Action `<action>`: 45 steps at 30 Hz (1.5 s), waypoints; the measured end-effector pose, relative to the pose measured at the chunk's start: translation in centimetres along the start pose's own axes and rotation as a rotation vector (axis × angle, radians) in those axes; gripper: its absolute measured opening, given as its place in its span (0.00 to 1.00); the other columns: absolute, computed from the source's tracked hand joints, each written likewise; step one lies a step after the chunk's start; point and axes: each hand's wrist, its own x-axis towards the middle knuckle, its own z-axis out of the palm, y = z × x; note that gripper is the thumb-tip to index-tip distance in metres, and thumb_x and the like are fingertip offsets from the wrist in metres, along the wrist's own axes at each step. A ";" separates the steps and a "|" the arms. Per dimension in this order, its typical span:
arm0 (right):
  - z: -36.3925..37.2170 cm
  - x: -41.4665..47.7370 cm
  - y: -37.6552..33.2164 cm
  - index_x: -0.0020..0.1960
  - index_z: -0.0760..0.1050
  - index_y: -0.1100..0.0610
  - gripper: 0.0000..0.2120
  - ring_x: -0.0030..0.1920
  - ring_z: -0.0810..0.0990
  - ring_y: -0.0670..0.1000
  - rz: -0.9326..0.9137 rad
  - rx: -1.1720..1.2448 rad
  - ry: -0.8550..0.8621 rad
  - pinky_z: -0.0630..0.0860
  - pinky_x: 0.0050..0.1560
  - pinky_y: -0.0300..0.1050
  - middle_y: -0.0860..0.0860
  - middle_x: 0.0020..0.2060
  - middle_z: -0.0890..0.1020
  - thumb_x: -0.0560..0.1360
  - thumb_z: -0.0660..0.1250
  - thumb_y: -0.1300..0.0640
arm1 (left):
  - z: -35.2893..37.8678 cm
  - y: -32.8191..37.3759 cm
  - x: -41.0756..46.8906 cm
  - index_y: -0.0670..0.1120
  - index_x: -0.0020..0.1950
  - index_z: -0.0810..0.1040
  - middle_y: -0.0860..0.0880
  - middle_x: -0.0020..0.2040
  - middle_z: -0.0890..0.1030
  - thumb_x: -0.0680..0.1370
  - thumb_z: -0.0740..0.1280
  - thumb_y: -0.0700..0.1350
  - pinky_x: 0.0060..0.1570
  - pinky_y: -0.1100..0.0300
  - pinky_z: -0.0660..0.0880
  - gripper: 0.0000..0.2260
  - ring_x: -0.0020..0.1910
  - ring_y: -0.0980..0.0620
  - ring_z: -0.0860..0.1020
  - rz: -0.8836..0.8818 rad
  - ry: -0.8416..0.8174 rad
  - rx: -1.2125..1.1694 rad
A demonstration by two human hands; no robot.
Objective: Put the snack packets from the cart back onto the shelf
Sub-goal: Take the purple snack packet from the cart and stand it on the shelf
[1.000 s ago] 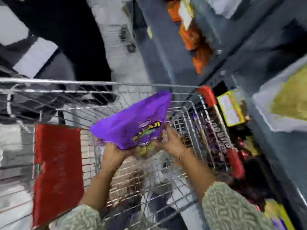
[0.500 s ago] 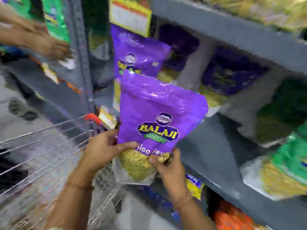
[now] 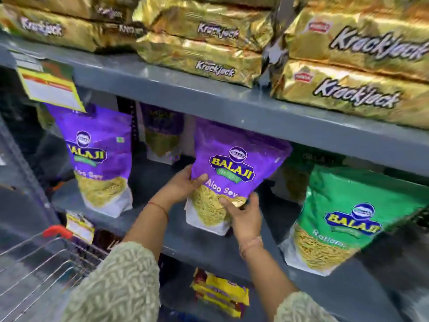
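Gripping purple Balaji Aloo Sev packet (image 3: 234, 173) w/ both hands: left hand (image 3: 183, 184) clasps left edge, right hand (image 3: 243, 214) lower front, on grey shelf (image 3: 162, 231).

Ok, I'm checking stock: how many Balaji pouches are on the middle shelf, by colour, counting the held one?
Purple: 3 (held pouch, left pouch, back pouch)
Green: 1 (green pouch; a dim one behind it is unclear)
Total: 4

We read "BALAJI" and "Aloo Sev" on the purple packet (image 3: 234, 173) – "BALAJI" on the green packet (image 3: 348, 219) too – and "Krackjack" on the gold packs (image 3: 357, 89).
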 end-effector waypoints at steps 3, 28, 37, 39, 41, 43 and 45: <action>0.2 1.4 0.4 0.46 0.72 0.52 0.21 0.38 0.80 0.47 -0.016 -0.087 0.046 0.76 0.43 0.45 0.48 0.39 0.82 0.59 0.78 0.55 | 0.1 -0.5 1.5 0.36 0.64 0.68 0.41 0.58 0.75 0.77 0.60 0.36 0.54 0.59 0.74 0.15 0.55 0.51 0.72 -0.005 -0.042 -0.024; 0.8 -2.6 7.9 0.60 0.68 0.56 0.27 0.48 0.75 0.46 0.121 -0.316 -0.021 0.65 0.36 0.17 0.43 0.47 0.76 0.64 0.74 0.60 | -0.5 -13.1 -0.4 0.53 0.64 0.66 0.50 0.61 0.76 0.58 0.73 0.49 0.67 0.45 0.67 0.35 0.64 0.46 0.72 -0.146 -0.128 0.071; 0.9 -6.3 7.9 0.61 0.66 0.55 0.26 0.54 0.78 0.59 0.059 -0.559 -0.024 0.72 0.48 0.43 0.56 0.56 0.80 0.67 0.72 0.51 | -1.4 -14.5 -4.1 0.48 0.67 0.65 0.45 0.65 0.76 0.61 0.72 0.49 0.71 0.42 0.60 0.36 0.68 0.42 0.69 -0.047 -0.076 0.143; 0.9 -6.6 7.7 0.62 0.66 0.56 0.27 0.55 0.77 0.60 0.059 -0.584 -0.032 0.73 0.51 0.48 0.58 0.57 0.79 0.67 0.71 0.51 | -1.5 -14.7 -4.3 0.49 0.67 0.65 0.45 0.65 0.76 0.63 0.73 0.47 0.70 0.42 0.62 0.34 0.68 0.42 0.68 -0.040 -0.069 0.140; 0.9 -6.9 7.7 0.62 0.66 0.56 0.26 0.56 0.76 0.60 0.054 -0.603 -0.037 0.74 0.53 0.51 0.58 0.58 0.78 0.68 0.71 0.51 | -1.6 -14.8 -4.5 0.50 0.66 0.65 0.45 0.64 0.76 0.64 0.74 0.45 0.70 0.41 0.62 0.33 0.68 0.43 0.69 -0.037 -0.074 0.141; 0.8 -7.0 7.7 0.61 0.66 0.55 0.26 0.56 0.76 0.60 0.055 -0.610 -0.035 0.75 0.54 0.52 0.58 0.58 0.78 0.68 0.71 0.50 | -1.7 -14.8 -4.6 0.51 0.66 0.65 0.46 0.64 0.76 0.65 0.74 0.45 0.69 0.41 0.63 0.33 0.68 0.43 0.69 -0.036 -0.085 0.144; 0.8 -7.1 7.7 0.61 0.66 0.55 0.25 0.56 0.76 0.59 0.052 -0.615 -0.035 0.75 0.55 0.52 0.57 0.57 0.79 0.68 0.70 0.50 | -1.8 -14.9 -4.6 0.52 0.66 0.65 0.46 0.65 0.76 0.65 0.74 0.44 0.68 0.41 0.65 0.32 0.68 0.43 0.68 -0.042 -0.088 0.151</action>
